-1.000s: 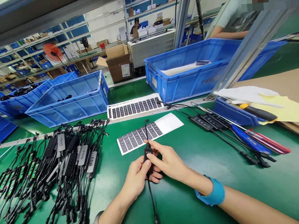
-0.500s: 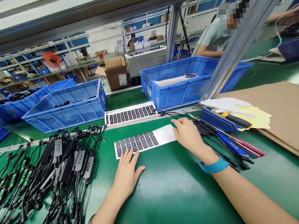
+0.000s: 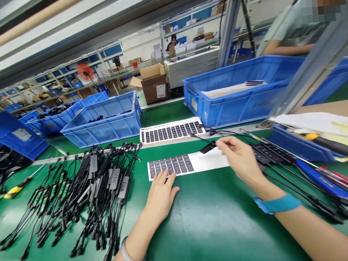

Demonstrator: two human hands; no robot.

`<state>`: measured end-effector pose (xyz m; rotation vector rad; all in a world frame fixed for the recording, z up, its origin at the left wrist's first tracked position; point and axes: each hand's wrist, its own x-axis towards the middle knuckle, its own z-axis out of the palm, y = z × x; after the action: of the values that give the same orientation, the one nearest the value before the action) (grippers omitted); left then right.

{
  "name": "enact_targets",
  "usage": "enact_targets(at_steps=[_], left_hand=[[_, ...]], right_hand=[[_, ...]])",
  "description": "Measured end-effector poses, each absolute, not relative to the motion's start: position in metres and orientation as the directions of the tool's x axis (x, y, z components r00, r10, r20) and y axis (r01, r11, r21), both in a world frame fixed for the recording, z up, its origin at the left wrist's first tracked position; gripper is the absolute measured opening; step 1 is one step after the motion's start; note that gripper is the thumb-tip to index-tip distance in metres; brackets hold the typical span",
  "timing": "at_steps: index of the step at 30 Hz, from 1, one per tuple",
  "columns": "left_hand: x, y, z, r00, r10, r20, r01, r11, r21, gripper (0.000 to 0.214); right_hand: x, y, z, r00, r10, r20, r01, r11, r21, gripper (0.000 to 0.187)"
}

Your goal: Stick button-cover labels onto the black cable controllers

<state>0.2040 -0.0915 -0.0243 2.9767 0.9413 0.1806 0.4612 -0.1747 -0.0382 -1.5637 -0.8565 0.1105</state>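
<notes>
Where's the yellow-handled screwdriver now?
In the head view, the yellow-handled screwdriver lies at the far left of the green bench, beside the heap of black cables.

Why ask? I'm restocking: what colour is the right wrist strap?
The wrist strap is turquoise blue, best seen in the head view.

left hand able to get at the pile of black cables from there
Probably yes: the left hand lies close beside the black cable pile. Only green mat lies between them, and nothing stands in the way.

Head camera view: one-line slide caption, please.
Right hand holds a black cable switch over a label sheet, left hand beside it.
</notes>
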Motion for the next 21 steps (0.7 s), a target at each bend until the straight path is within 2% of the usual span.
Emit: enact_targets(at_steps=[3,5,7,15,17,18,20,21], left_hand=[[0.186,-0.075,-0.007,0.615,0.776,0.139,0.789,-0.602,-0.128,0.037],[0.171,-0.065,0.002,0.468,0.864,0.184,0.881,-0.440,-0.174,0.031],[0.160,-0.059,0.007,0.390,0.898,0.202,0.914,-0.351,-0.202,0.029],[0.155,-0.057,0.005,0.423,0.889,0.176,0.900,-0.391,-0.191,0.043],[0.156,-0.057,0.004,0.408,0.875,0.262,0.911,-0.410,-0.050,0.047],[0.157,-0.057,0.003,0.389,0.867,0.310,0.899,-0.431,0.078,0.047],[0.162,-0.062,0.002,0.350,0.875,0.334,0.771,-0.472,0.428,0.043],[0.166,-0.066,0.002,0.355,0.893,0.277,0.646,-0.448,0.618,0.040]], right_hand=[[0.454,-0.181,-0.032,0.793,0.541,0.281,0.268,0.105,-0.958,0.022],[0.446,-0.184,-0.028,0.774,0.581,0.251,0.241,0.097,-0.966,0.023],[0.436,-0.186,-0.024,0.740,0.622,0.256,0.246,0.104,-0.964,0.024],[0.419,-0.189,-0.020,0.655,0.711,0.255,0.224,0.139,-0.965,0.025],[0.415,-0.191,-0.019,0.639,0.728,0.248,0.208,0.147,-0.967,0.024],[0.412,-0.192,-0.018,0.627,0.739,0.246,0.196,0.156,-0.968,0.023],[0.404,-0.193,-0.016,0.599,0.764,0.241,0.161,0.180,-0.970,0.024],[0.400,-0.194,-0.015,0.584,0.777,0.235,0.139,0.190,-0.972,0.024]])
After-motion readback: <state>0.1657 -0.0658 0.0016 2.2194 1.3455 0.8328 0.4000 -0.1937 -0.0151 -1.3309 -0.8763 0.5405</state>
